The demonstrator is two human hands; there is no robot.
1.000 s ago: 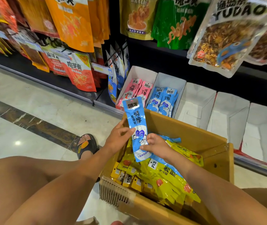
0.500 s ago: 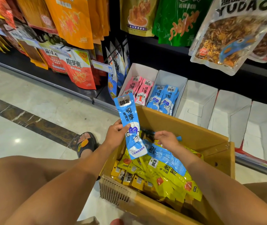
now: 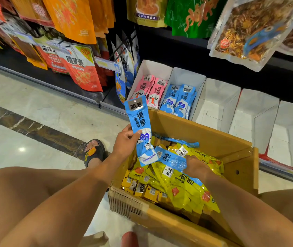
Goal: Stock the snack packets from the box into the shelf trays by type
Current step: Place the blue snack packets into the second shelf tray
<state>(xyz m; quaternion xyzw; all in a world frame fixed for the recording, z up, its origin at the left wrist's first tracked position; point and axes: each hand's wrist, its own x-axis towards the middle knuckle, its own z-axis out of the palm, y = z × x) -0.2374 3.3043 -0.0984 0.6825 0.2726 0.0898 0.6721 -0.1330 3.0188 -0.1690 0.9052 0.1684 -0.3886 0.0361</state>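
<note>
Sorting out the blue ones: the left hand [image 3: 126,142] grips a blue packet [image 3: 139,122] upright over the box [image 3: 204,133] edge. The right hand [image 3: 195,166] pinches another blue packet [image 3: 172,159] (lying on yellow packets [image 3: 183,190] in the box). Next, carry both to the tray [image 3: 186,75] holding blue ones.

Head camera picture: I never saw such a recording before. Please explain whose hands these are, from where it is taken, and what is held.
There is no machine here. A person wears one camera on the head, so you look down along their own arms. The left hand holds a blue packet nearly upright over the cardboard box. The right hand reaches into the box and touches a second blue packet lying on the yellow packets; whether it grips it is unclear. Behind the box, one white tray holds pink packets and the next holds shelved blue packets.
</note>
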